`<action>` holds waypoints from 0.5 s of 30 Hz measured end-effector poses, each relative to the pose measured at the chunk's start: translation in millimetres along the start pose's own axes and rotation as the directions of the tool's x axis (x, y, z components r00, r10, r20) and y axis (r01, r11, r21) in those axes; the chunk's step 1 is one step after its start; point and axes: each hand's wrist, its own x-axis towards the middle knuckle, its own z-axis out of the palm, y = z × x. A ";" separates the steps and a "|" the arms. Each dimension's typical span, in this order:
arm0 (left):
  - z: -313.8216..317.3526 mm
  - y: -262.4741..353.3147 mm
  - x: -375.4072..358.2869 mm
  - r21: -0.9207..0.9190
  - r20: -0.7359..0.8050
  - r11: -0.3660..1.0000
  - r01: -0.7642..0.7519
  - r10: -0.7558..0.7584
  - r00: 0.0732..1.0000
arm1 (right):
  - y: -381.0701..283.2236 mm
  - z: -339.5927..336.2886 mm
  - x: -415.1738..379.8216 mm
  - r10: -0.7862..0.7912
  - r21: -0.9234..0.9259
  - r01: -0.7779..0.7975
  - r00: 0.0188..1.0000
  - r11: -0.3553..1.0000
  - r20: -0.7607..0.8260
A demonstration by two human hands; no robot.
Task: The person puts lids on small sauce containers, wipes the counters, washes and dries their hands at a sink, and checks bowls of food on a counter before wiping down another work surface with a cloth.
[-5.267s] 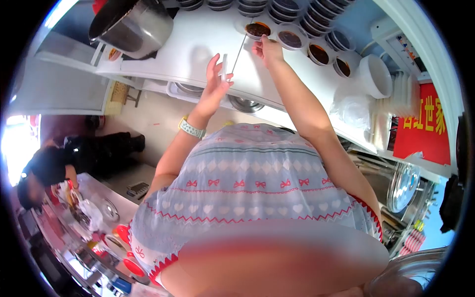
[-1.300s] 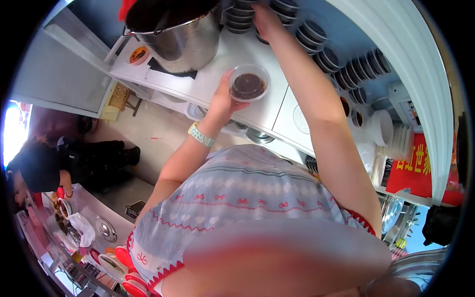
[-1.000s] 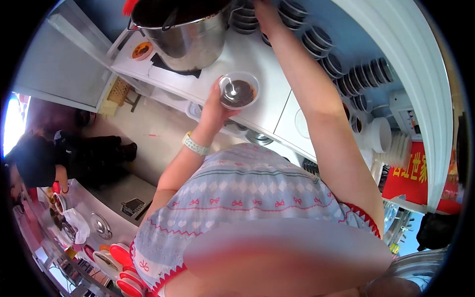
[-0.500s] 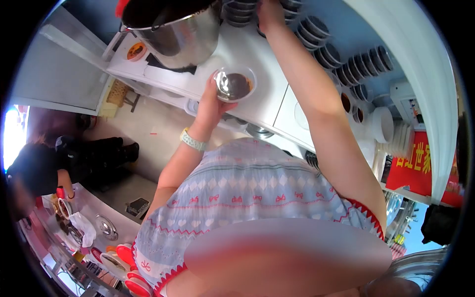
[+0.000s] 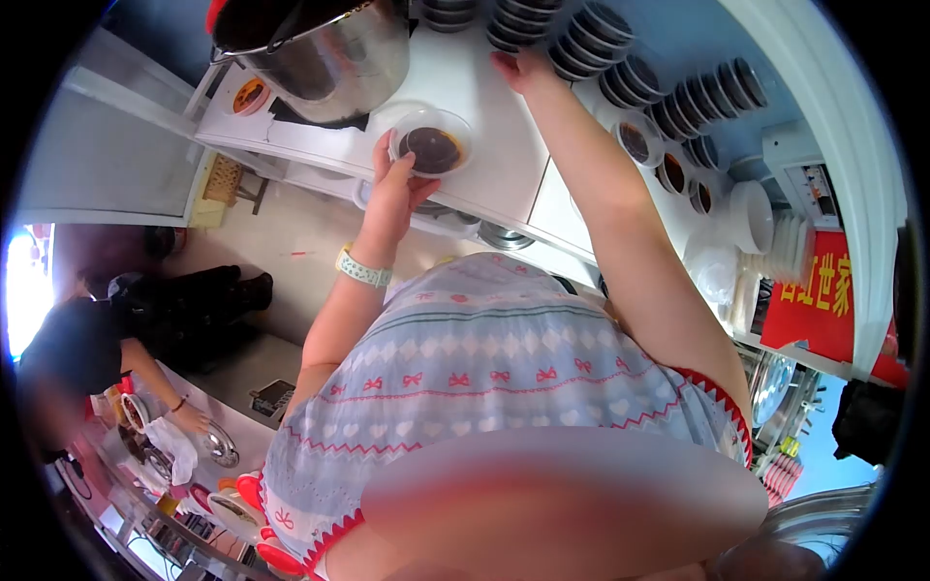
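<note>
Nearest you, below the patterned pale-blue apron's (image 5: pixel 494 329) far edge as you look down, your left hand (image 5: pixel 392 189) wears a pale strap and grips a clear, round plastic tub of dark sauce (image 5: pixel 431 145). The fingers close around its near-left side, leaving only a small gap filled by the tub, above the front part of the white table (image 5: pixel 484 102). The tub is round—no long axis to speak of—and lies nearer you and left of your right hand (image 5: pixel 526 72). Those fingers are loosely parted and slightly bent, with nothing visible in them, just beside a stack of dark-filled round tubs (image 5: pixel 523 21). The large steel pot (image 5: pixel 349 73) stands left of that stack. Off to the left, a co-worker's hand (image 5: pixel 191 418) is near a round metal lid (image 5: pixel 221 447).
</note>
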 end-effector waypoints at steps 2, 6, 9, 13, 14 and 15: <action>0.4 1.0 -1.3 0.018 -0.018 1.000 -0.013 0.014 1.000 | 1.2 0.7 5.6 0.003 -0.008 -0.003 1.000 1.000 0.002; -2.7 -1.0 -5.5 0.138 -0.061 0.990 -0.041 0.050 0.997 | 4.0 0.3 15.8 -0.053 -0.009 0.053 0.998 0.999 0.033; -11.3 -5.8 -4.7 0.270 -0.076 0.957 -0.102 0.127 0.989 | 3.3 -3.6 21.4 0.025 0.034 -0.026 0.999 0.999 0.037; -22.6 -6.7 -2.7 0.415 -0.076 0.892 -0.178 0.229 0.971 | 0.2 1.7 -31.8 -0.047 -0.161 0.036 0.997 0.986 -0.063; -24.3 -4.8 -1.5 0.414 -0.077 0.892 -0.179 0.230 0.970 | 0.5 0.4 -42.4 -0.033 -0.198 0.020 0.998 0.980 -0.059; -25.6 -2.5 -0.4 0.463 -0.080 0.871 -0.166 0.228 0.970 | 2.5 -2.5 -51.1 -0.018 -0.234 0.004 0.998 0.972 -0.057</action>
